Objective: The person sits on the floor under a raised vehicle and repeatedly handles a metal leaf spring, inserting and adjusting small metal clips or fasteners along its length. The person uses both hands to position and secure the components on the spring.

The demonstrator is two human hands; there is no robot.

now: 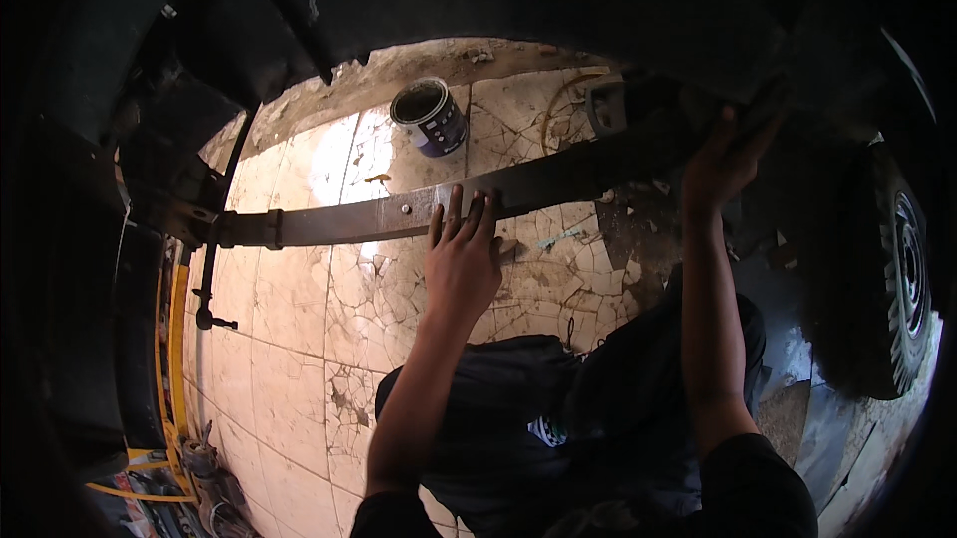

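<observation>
A long dark leaf spring (354, 223) runs crosswise beneath the underside of a vehicle, with a clamp band (274, 228) near its left end and a small bolt head (406, 209) on its side. My left hand (464, 259) lies against the middle of the spring, fingers stretched and spread, their tips dark with grime. Farther right and higher, my right hand (726, 164) reaches up to the dark right end of the spring. Its thumb shows, but deep shadow hides most of the fingers and whatever they touch.
An open paint can (429, 117) stands on the cracked tile floor (289, 299) beyond the spring. A thin rod (221, 209) hangs at the left, above yellow bars (178, 339) and piled parts. A tyred wheel (905, 264) is at the right. Dark vehicle bodywork covers the top.
</observation>
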